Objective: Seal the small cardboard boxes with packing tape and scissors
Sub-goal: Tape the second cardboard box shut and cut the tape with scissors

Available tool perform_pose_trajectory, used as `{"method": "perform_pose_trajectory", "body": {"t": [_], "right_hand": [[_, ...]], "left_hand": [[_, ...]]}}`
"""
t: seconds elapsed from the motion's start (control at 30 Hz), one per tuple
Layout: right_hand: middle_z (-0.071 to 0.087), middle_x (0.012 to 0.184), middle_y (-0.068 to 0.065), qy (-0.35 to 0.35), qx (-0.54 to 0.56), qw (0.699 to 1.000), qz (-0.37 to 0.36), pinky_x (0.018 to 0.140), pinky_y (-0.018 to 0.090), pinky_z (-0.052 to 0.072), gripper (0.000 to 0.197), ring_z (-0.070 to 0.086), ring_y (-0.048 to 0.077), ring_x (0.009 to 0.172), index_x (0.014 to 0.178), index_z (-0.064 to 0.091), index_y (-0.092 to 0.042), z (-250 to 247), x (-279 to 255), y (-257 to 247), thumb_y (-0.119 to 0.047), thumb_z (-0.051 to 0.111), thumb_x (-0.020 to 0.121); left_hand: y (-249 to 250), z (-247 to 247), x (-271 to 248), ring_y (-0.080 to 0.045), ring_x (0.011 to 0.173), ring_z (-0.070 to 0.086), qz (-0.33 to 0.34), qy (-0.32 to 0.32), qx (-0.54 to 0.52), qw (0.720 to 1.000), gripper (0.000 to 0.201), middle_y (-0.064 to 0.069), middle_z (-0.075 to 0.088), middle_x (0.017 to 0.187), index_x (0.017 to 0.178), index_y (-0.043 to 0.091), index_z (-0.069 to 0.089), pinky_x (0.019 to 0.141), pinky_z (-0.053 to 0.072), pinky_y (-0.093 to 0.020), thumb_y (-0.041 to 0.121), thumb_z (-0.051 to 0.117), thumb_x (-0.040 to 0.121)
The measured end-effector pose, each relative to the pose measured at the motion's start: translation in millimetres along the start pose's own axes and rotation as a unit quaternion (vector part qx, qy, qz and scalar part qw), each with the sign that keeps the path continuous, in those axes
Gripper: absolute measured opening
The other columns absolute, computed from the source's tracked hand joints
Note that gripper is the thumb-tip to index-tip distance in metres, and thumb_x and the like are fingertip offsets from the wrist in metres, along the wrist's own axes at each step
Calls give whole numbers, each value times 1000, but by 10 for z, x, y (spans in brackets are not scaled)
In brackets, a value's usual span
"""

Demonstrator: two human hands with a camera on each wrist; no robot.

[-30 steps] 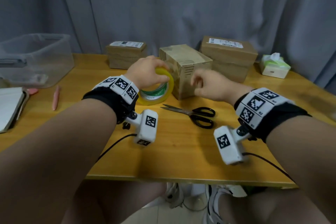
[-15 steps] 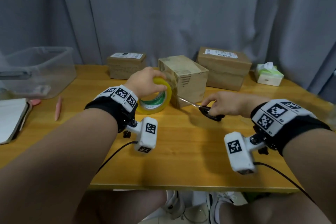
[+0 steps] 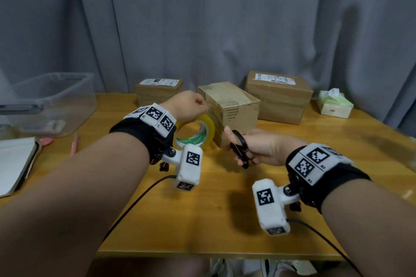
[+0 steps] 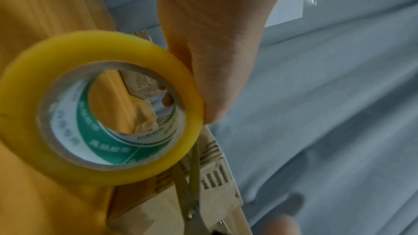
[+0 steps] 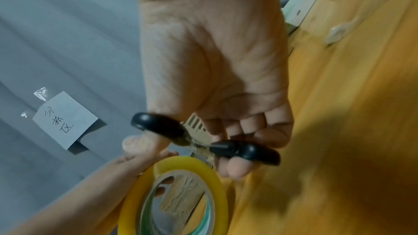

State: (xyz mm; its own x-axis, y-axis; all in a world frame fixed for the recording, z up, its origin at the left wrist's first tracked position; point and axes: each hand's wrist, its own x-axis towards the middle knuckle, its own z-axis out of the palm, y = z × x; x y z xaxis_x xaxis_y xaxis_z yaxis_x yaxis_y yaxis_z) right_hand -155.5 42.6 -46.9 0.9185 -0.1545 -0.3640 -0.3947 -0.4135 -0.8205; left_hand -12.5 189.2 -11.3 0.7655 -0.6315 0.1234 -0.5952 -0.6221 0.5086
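Three boxes crowd the table's (image 3: 225,220) far edge; left hand (image 3: 186,105) grips tape roll (image 3: 198,134) against middle box (image 3: 231,105), right hand (image 3: 258,149) grips scissors (image 3: 239,148) beside it

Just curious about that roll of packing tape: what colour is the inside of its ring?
Green and white with print, inside the yellow roll of packing tape; clearest in the left wrist view.
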Motion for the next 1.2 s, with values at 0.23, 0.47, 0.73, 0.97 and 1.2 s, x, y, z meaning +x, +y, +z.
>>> {"method": "perform_pose_trajectory", "body": {"t": [0.23,0.47,0.73,0.97,1.2], "right_hand": [[58,62,2,26,30,999,-27,61,25,44,76,55,13,55,119,58,3,28,210,-52,-64,50,84],[58,64,4,21,-19,998,-51,52,22,37,78,52,13,53,117,58,2,-28,225,-18,-66,49,81],[57,59,6,22,-36,996,-77,49,19,44,61,52,13,45,106,62,1,-74,220,50,-56,53,87],[57,59,8,16,-61,995,-80,54,22,45,57,51,14,45,100,64,-1,-92,226,59,-56,56,86],[65,84,8,43,-231,971,-39,66,28,50,53,60,19,71,109,61,-6,-160,195,31,-50,69,80]], "left_hand": [[91,-63,231,-20,85,59,-59,-53,16,997,18,-5,65,89,86,9,67,83,50,-32,26,69,82],[108,-41,303,-20,93,58,-122,-95,59,986,36,-2,64,108,112,17,68,81,46,-31,37,64,83],[203,-47,309,-23,101,59,-120,-95,126,980,39,0,65,113,109,21,70,94,48,-39,43,70,77],[245,-46,199,-24,105,56,-103,-67,112,986,32,-3,62,118,113,14,67,85,45,-33,30,64,86],[71,-30,-118,-6,74,55,-11,16,-37,999,6,7,62,76,86,12,71,62,42,-14,15,66,85]]}}
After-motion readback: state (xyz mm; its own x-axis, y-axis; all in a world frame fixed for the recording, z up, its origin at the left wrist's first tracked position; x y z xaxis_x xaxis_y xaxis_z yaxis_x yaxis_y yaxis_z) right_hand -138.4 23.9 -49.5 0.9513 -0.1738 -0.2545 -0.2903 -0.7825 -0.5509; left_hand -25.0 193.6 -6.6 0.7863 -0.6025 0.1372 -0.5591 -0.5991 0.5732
